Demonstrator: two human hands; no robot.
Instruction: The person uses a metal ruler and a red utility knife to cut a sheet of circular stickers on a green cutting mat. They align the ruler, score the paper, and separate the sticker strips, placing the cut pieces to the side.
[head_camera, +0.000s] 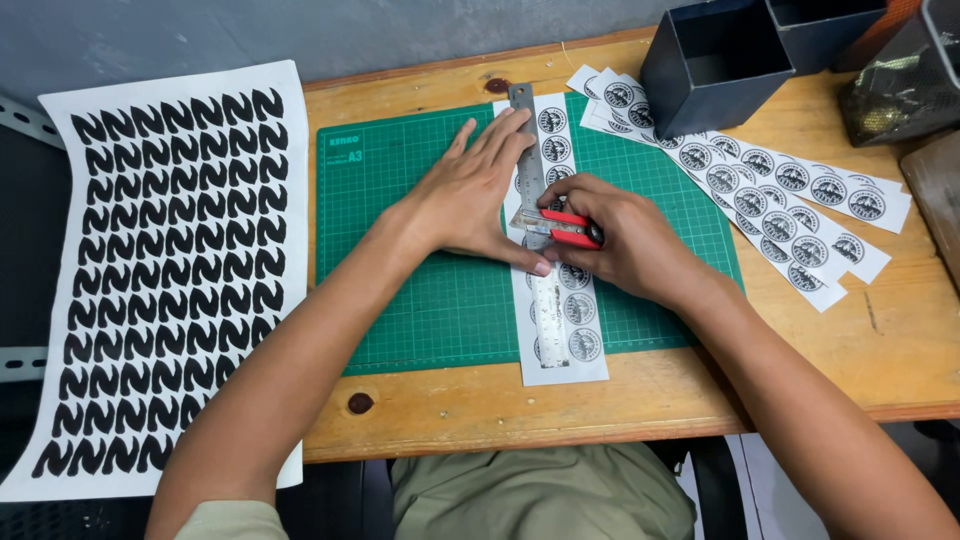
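A worn wooden desk (620, 400) stood against a grey wall (300, 35); even light fell across it.

green gridded mat (430, 290), red knife (572, 228), black-patterned white sheet (165, 270).

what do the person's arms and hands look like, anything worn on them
Both forearms are bare to the lower frame edge. The left hand and right hand wear no gloves, and no rings, watch or bracelets are visible. No sleeve is clearly visible on either arm.
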